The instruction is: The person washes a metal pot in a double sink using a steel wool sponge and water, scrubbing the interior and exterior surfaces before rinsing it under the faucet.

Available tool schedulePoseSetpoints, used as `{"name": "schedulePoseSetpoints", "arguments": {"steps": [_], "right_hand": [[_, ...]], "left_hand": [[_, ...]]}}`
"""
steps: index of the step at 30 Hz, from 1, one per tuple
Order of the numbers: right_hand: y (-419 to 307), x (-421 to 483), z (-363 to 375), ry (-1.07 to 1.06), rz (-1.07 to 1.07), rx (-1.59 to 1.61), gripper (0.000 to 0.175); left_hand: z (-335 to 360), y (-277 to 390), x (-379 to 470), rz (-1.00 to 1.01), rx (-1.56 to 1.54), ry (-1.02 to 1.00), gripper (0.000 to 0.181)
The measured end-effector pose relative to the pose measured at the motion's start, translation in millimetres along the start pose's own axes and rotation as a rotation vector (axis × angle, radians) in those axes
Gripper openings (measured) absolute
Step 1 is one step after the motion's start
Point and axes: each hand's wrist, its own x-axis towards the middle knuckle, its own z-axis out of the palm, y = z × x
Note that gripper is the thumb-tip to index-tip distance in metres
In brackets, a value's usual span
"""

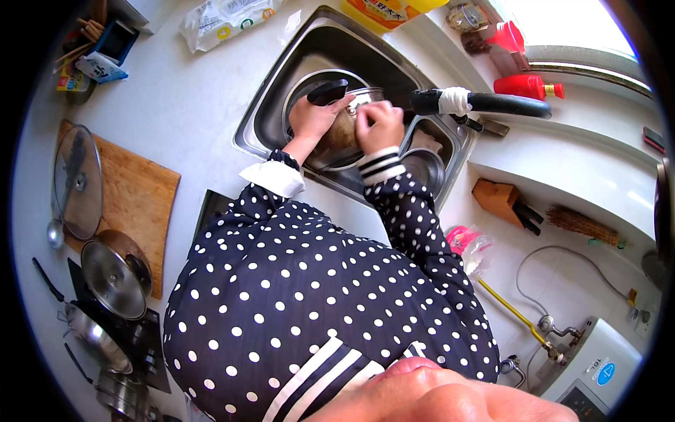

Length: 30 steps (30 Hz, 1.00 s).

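Note:
A metal pot [337,141] with brown stains on its wall is tilted inside the stainless steel sink [257,108]. My left hand [312,122] grips the pot beside its black handle [328,93], thumb along the upper side. Against the pot's outer wall, on the right, my right hand [381,125] is curled and slightly blurred; whether anything is inside its fingers is hidden. Beneath the pot shows the rim of a round metal vessel [311,77]. In the smaller side basin lies a round metal dish [426,168].
A black faucet [480,101] wrapped in white cloth reaches over the sink's right side. Leftward are a wooden cutting board [140,182], a glass lid [79,208] and a lidded pot [124,242]. A knife block [494,198] stands right of the sink; a yellow jug [387,13] is behind it.

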Motion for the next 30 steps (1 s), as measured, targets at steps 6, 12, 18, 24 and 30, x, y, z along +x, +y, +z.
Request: {"name": "schedulePoseSetpoints", "arguments": {"steps": [6,12,18,24,30], "right_hand": [[4,17,10,-0.059,-0.009,0.046,0.009],[7,27,17,-0.093,0.035,0.068,0.004],[3,31,27,-0.010,-0.081,0.105,0.002],[6,35,27,-0.030,-0.189,0.169,0.002],[20,40,37,-0.029,0.045,0.197,0.005]], "left_hand": [[4,-16,5,0.089,-0.134,0.016,0.054],[-3,-12,6,0.062,-0.023,-0.009,0.061],[-5,-23,7,0.082,0.013,-0.015,0.060],[5,-28,12,0.220,0.001,0.110,0.059],[0,-33,12,0.160,0.016,0.025,0.062]]}}
